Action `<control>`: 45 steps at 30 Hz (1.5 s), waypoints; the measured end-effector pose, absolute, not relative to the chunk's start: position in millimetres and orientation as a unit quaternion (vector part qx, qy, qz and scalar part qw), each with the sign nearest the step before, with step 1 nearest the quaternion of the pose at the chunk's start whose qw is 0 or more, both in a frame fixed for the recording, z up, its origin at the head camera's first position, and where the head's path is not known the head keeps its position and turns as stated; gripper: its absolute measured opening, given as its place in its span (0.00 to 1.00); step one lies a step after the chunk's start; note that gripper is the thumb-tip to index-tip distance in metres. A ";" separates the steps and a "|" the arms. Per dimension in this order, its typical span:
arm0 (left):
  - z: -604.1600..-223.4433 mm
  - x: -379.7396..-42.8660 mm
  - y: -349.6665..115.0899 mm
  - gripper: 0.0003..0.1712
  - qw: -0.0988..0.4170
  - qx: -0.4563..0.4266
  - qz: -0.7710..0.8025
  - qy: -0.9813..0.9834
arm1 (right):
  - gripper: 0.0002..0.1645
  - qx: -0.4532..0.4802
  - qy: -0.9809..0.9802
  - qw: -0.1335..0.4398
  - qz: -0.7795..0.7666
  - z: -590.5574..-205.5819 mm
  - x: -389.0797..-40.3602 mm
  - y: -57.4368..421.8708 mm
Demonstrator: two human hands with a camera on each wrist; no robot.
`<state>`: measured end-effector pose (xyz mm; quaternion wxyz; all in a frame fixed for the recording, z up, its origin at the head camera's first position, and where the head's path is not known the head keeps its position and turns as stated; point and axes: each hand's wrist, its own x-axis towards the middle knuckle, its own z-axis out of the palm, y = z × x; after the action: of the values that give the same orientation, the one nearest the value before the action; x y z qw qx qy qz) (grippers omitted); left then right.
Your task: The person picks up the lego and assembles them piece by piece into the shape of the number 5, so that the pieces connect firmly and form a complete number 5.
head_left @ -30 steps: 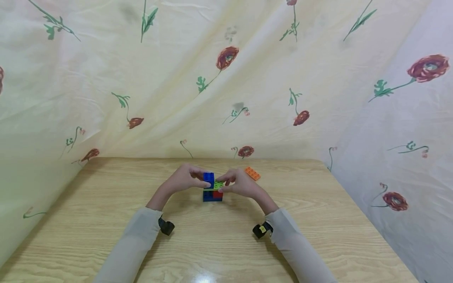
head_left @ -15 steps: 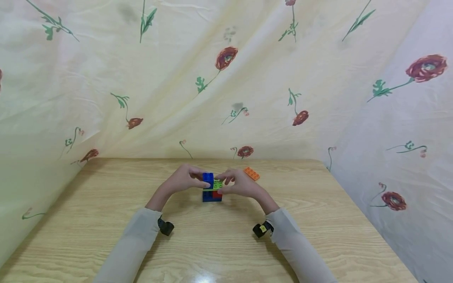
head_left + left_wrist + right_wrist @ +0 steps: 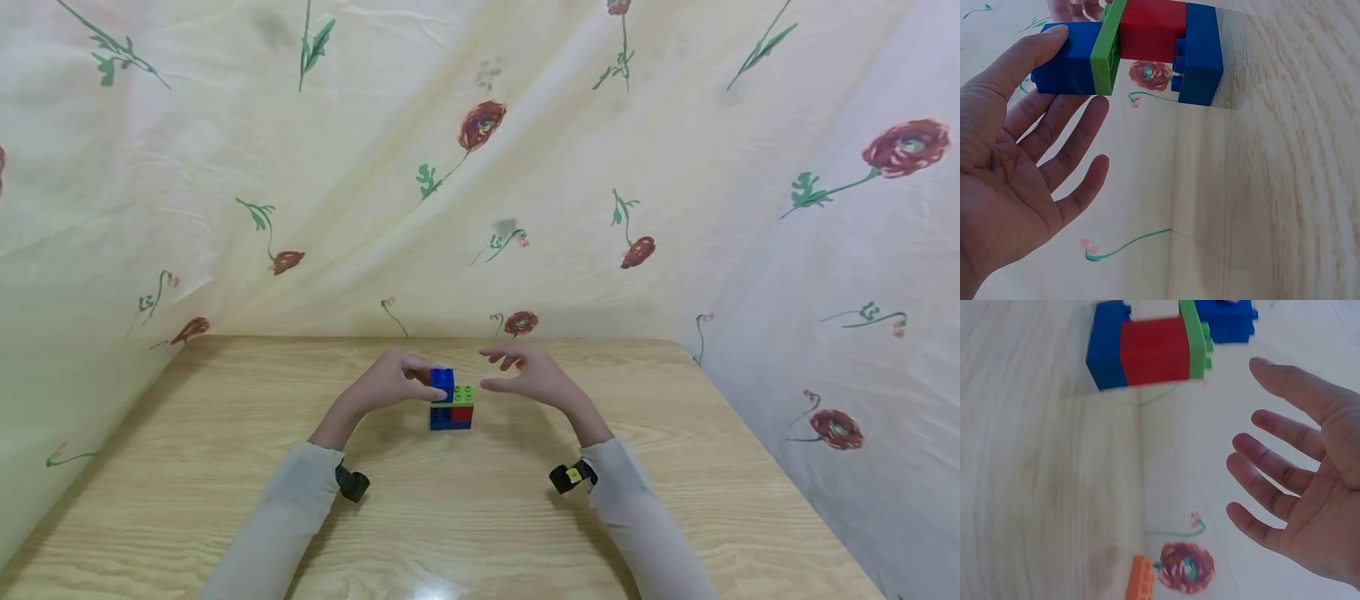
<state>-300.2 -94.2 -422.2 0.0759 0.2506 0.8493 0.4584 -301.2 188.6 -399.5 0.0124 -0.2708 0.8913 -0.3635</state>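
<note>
A small stack of toy building bricks stands on the table: a blue base brick [image 3: 451, 424], a red brick [image 3: 462, 413] on its right half, a thin green plate [image 3: 464, 395] over that, and an upper blue brick [image 3: 442, 377] on the plate's left. My left hand [image 3: 390, 382] pinches that upper blue brick between thumb and fingers, its thumb [image 3: 1054, 39] on the brick's near face. Just right of the stack, my right hand [image 3: 534, 377] is spread and touches nothing; the right wrist view shows a gap between its fingers and the green plate.
An orange studded brick [image 3: 1140, 579] lies on the table at the bottom of the right wrist view; in the head view my right hand hides it. A flower-print cloth [image 3: 360, 208] hangs behind the wooden table [image 3: 450, 517] and along both sides.
My right hand has let go of the green plate and moved right and slightly up, its fingers opening out. My left hand keeps its grip on the upper blue brick.
</note>
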 end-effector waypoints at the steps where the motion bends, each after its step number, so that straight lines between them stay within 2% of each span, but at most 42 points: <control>1: -421.9 -300.1 -94.4 0.24 0.076 0.249 0.458 0.850 | 0.31 -0.262 0.894 0.008 -0.364 -398.5 -302.6 191.5; 7: -417.1 -299.1 -94.8 0.28 0.079 0.234 0.457 0.854 | 0.30 -0.214 0.907 -0.018 -0.362 -395.1 -317.9 208.9; 12: -413.6 -300.3 -94.6 0.27 0.076 0.238 0.457 0.854 | 0.28 -0.194 0.911 -0.021 -0.363 -400.0 -336.1 225.0; 27: -414.8 -300.6 -96.3 0.26 0.077 0.234 0.453 0.857 | 0.30 -0.119 0.922 0.043 -0.367 -428.7 -368.6 244.3; 37: -416.7 -293.9 -95.1 0.27 0.089 0.218 0.465 0.854 | 0.27 -0.078 0.936 0.069 -0.337 -438.9 -367.6 247.3; 45: -418.1 -291.4 -93.6 0.26 0.084 0.235 0.465 0.849 | 0.21 -0.055 0.938 0.097 -0.329 -439.4 -359.0 246.3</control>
<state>-291.4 -93.6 -418.1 0.0836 0.2347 0.8493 0.4654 -359.0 246.3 -439.4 0.0969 -0.0553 0.9379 -0.3286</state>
